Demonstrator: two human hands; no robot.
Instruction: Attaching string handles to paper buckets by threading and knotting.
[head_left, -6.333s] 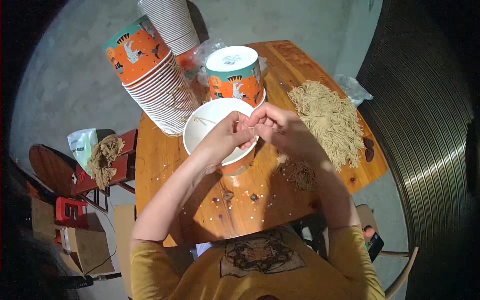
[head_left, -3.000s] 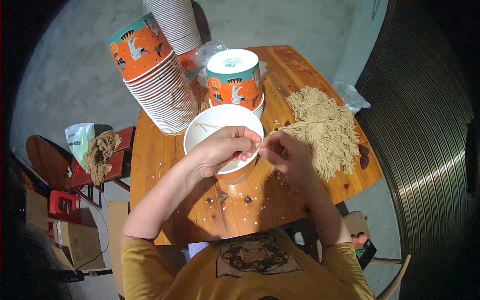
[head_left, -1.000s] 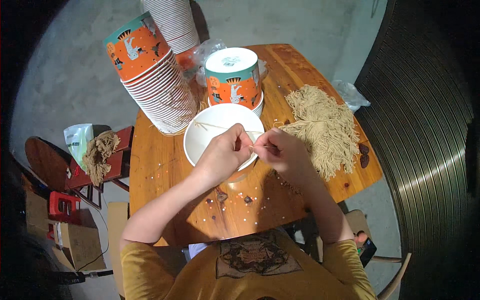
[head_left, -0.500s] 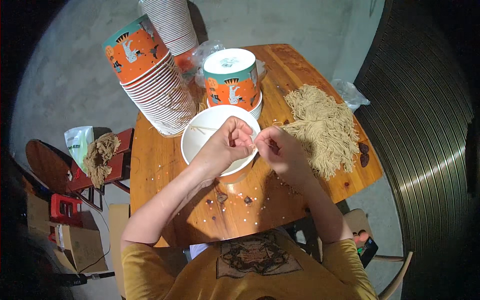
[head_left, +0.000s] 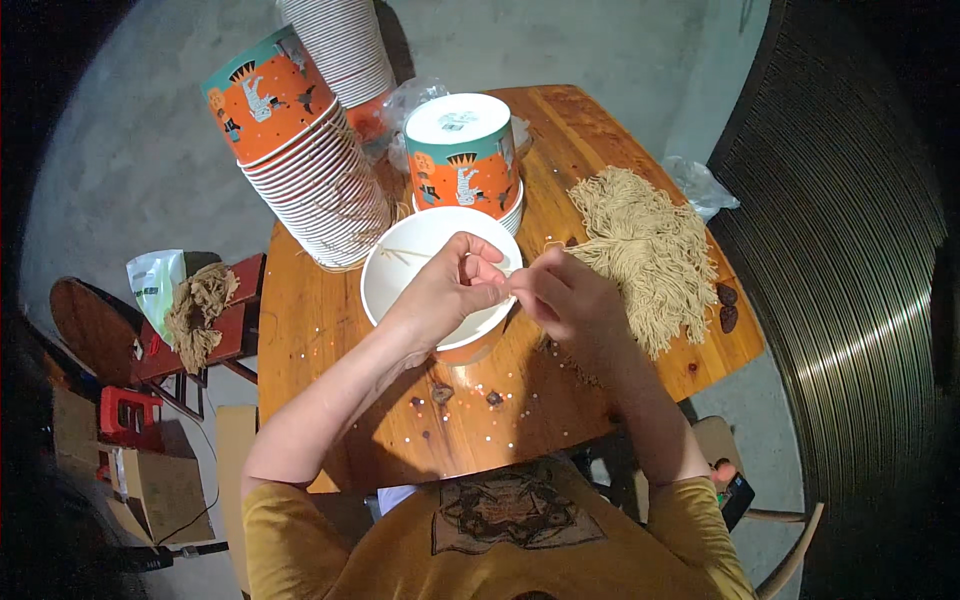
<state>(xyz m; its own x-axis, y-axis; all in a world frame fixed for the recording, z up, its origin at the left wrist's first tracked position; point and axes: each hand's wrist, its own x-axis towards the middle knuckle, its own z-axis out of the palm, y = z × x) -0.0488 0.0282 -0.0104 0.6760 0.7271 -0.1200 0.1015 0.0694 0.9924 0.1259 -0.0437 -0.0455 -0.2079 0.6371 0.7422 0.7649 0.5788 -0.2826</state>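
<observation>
My left hand (head_left: 452, 290) is over a white-lined paper bucket (head_left: 388, 290), its thumb and fingertips pinched on a thin tan cord (head_left: 405, 253). Part of the cord shows beyond that hand, crossing the inside of the bucket. My right hand (head_left: 565, 300) meets the left at the bucket's right rim, its fingers closed on the cord; most of the cord between the two hands is hidden. A loose heap of tan cord strands (head_left: 645, 255) lies just right of my right hand. Behind the bucket, orange and green paper buckets (head_left: 462, 165) stand upside down.
A tall leaning stack of paper buckets (head_left: 305, 170) stands at the table's left, with another stack (head_left: 340, 45) behind. Small white bits and dark lumps (head_left: 441, 393) are scattered on the wooden table (head_left: 330, 400). A red bench (head_left: 245, 285) with brown cloth-like material stands left.
My right hand has turned slightly and its fingers have come up against the left fingertips. The left hand stays nearly in place.
</observation>
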